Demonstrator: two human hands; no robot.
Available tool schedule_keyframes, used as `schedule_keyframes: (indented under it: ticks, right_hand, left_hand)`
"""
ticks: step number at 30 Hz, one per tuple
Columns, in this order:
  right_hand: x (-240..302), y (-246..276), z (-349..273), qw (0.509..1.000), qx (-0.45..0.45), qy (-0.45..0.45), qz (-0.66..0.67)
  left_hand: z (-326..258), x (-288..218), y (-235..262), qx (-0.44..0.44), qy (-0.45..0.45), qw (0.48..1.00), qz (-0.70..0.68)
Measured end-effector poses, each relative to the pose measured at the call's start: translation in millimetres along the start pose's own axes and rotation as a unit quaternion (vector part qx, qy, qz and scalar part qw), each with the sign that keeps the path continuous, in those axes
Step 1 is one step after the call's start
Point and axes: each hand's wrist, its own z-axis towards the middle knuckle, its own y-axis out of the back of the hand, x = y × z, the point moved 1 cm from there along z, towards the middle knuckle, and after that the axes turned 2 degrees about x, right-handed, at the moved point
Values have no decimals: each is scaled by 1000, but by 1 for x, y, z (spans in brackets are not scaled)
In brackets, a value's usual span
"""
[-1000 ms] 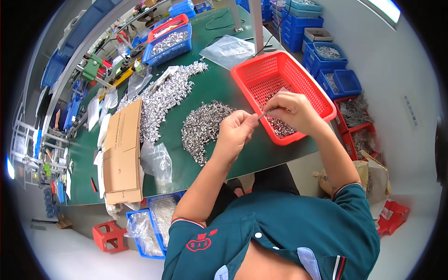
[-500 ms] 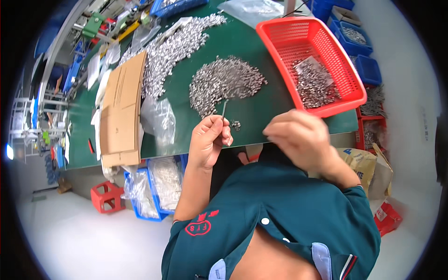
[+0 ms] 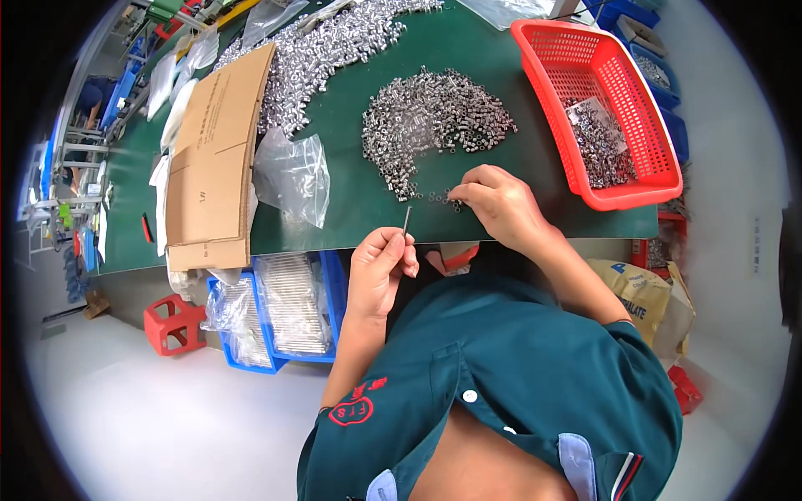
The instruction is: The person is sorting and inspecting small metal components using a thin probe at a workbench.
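Note:
My left hand (image 3: pixel 378 271) is closed around a thin metal rod (image 3: pixel 407 220), which points up and away from me over the table's near edge. Just to its right, my right hand (image 3: pixel 507 209) reaches down to the green tabletop with thumb and fingertips together. Those fingertips are at a few small metal rings (image 3: pixel 437 199) lying apart from the main heap; whether one is pinched is too small to tell. Beyond both hands spreads a curved pile of small metal rings (image 3: pixel 434 108).
A red plastic basket (image 3: pixel 595 200) holding small metal parts stands at the right. Another heap of shiny parts (image 3: pixel 334 50) lies far left, beside a cardboard piece (image 3: pixel 209 167) and a clear plastic bag (image 3: pixel 292 179). Blue bins (image 3: pixel 334 292) sit below the table edge, near a red stool (image 3: pixel 173 326).
My right hand has moved left and down onto the loose rings from a blurred position near the basket. My left hand still holds the rod. The view has shifted slightly.

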Motion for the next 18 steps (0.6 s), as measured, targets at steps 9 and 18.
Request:
schedule_keyframes:
  ticks: [9, 18]
  right_hand:
    - [-5, 10, 3, 998, 3, 6, -63]
    - [-1, 15, 3, 998, 27, -22, -53]
  left_hand:
    - [2, 2, 6, -7, 5, 1000, -6]
    - [4, 4, 3, 4, 6, 1000, -6]
